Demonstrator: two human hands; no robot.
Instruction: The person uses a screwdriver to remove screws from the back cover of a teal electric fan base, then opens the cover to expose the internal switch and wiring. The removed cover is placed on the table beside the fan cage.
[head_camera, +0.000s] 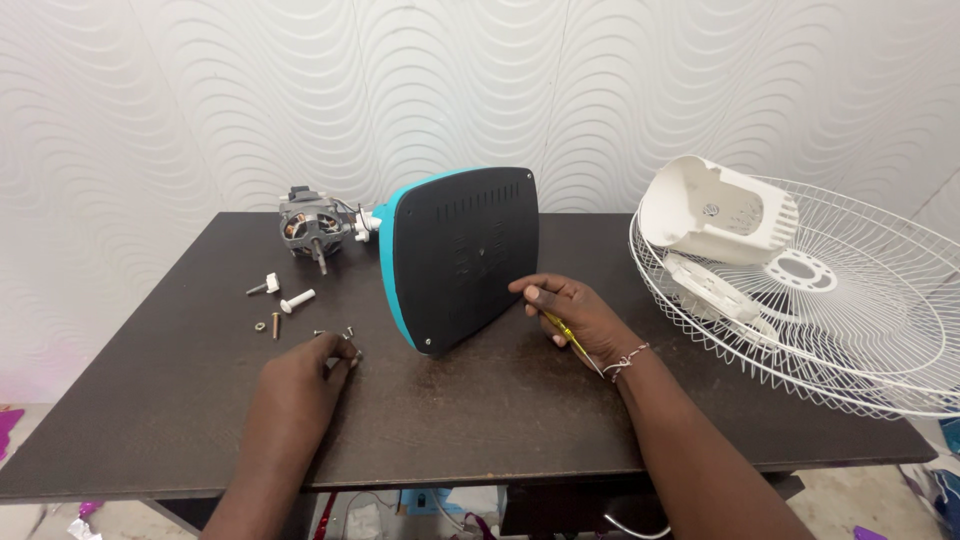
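On the dark brown wooden table, the left hand is pinching a small metal screw beside the upright black-and-teal plastic fan base, while the right hand is gripping a thin yellow screwdriver against it.

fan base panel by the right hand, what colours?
Black perforated back panel with a teal rim; head view shows it best.

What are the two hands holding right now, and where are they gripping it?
The right hand holds a thin yellow screwdriver along its handle, the shaft running back toward the wrist. The left hand pinches a small screw at its fingertips.
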